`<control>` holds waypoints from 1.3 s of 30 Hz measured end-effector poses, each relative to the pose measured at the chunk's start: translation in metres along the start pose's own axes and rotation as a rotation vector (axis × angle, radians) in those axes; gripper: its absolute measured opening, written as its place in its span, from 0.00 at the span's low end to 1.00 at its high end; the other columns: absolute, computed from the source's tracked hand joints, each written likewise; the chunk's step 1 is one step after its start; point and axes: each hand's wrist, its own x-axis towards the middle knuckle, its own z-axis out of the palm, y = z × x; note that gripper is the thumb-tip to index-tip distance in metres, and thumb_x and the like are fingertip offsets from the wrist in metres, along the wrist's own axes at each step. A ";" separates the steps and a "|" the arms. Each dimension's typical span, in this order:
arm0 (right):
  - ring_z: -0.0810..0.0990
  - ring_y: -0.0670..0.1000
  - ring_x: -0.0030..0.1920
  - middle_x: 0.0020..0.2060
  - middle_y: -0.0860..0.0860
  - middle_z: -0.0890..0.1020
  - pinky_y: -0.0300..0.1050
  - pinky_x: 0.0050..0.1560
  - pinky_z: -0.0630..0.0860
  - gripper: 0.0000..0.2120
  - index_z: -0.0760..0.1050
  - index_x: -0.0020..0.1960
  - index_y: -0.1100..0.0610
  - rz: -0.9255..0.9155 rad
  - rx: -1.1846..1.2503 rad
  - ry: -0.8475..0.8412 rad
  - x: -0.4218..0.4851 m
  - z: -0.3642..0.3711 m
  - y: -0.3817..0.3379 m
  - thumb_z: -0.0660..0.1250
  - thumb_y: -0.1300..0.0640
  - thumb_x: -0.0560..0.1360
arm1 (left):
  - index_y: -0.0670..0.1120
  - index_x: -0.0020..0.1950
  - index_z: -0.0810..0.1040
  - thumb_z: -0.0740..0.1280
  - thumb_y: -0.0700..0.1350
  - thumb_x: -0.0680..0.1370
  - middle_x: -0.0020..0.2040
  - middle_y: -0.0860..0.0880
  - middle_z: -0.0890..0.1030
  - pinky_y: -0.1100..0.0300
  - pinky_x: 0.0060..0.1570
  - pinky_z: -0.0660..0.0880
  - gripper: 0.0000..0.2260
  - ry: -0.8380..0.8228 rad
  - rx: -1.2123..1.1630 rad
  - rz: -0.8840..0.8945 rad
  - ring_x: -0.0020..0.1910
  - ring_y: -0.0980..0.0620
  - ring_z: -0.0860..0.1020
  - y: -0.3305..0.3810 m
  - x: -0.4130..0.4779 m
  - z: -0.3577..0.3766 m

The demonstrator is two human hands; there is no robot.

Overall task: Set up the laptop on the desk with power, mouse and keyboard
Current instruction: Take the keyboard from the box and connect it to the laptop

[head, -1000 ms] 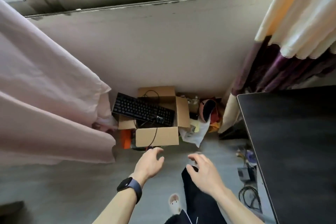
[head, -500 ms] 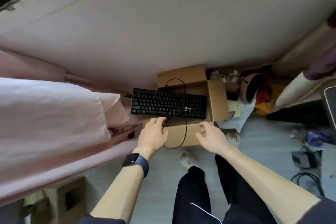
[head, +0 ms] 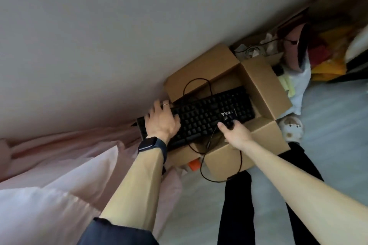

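Pale grey wall (head: pixel 119 36) fills the upper half of the tilted view, and grey floor (head: pixel 328 125) runs along the right, with an open cardboard box (head: pixel 264 89) pushed up against the base of the wall. Across the top of the box lies a black keyboard (head: pixel 205 115), its left end jutting past the box edge and its right end over the box opening. The left hand (head: pixel 162 121), with a ring on one finger and a dark watch (head: pixel 152 143) on the wrist, lies over the keyboard's left end with fingers curled around the far edge, gripping it. The right hand (head: pixel 234 131) clasps the near edge toward the right, thumb on top beside a small white logo; its fingers go under the board and cannot be seen. A thin black cable (head: pixel 201 167) loops from behind the keyboard and hangs down the front of the box; where it ends is hard to make out. Pink fabric (head: pixel 59 175) bunches at the lower left, hiding the floor there. Something small and orange (head: pixel 194 165) peeks out under the box. To the right, a blurred heap of clothes and oddments (head: pixel 298 51) sits by the wall, too smeared to sort out. Dark trouser legs (head: pixel 237 205) and a light slipper (head: pixel 291 127) show below.
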 end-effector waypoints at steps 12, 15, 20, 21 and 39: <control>0.77 0.63 0.62 0.58 0.58 0.81 0.52 0.61 0.73 0.21 0.74 0.62 0.58 0.039 0.119 0.226 0.001 0.045 -0.015 0.60 0.42 0.81 | 0.47 0.55 0.76 0.46 0.74 0.75 0.47 0.46 0.83 0.50 0.50 0.70 0.35 -0.017 0.234 0.222 0.48 0.44 0.80 -0.057 0.037 0.013; 0.81 0.55 0.52 0.45 0.49 0.84 0.47 0.53 0.75 0.19 0.81 0.53 0.55 0.020 0.347 0.227 -0.029 0.037 -0.010 0.63 0.40 0.79 | 0.47 0.52 0.77 0.47 0.73 0.76 0.44 0.46 0.83 0.52 0.43 0.68 0.33 0.093 0.320 0.258 0.45 0.43 0.81 -0.042 0.018 -0.016; 0.64 0.48 0.27 0.23 0.46 0.63 0.37 0.26 0.60 0.24 0.68 0.31 0.57 -0.005 0.553 0.278 -0.103 0.002 -0.015 0.67 0.45 0.78 | 0.46 0.50 0.77 0.53 0.68 0.79 0.43 0.46 0.84 0.54 0.42 0.67 0.27 0.256 0.428 0.307 0.44 0.44 0.82 -0.037 -0.026 -0.080; 0.63 0.49 0.28 0.24 0.46 0.61 0.39 0.27 0.60 0.25 0.70 0.32 0.63 -0.020 0.566 0.293 -0.121 -0.008 -0.015 0.68 0.44 0.78 | 0.46 0.49 0.78 0.54 0.67 0.79 0.43 0.47 0.84 0.54 0.42 0.67 0.26 0.286 0.453 0.306 0.43 0.44 0.82 -0.038 -0.041 -0.096; 0.70 0.48 0.30 0.32 0.49 0.75 0.45 0.33 0.65 0.25 0.79 0.40 0.55 -0.224 0.853 0.705 -0.385 -0.174 0.093 0.57 0.36 0.80 | 0.64 0.68 0.72 0.51 0.69 0.79 0.48 0.50 0.84 0.53 0.50 0.70 0.23 0.727 0.303 0.714 0.50 0.48 0.82 0.074 -0.264 -0.274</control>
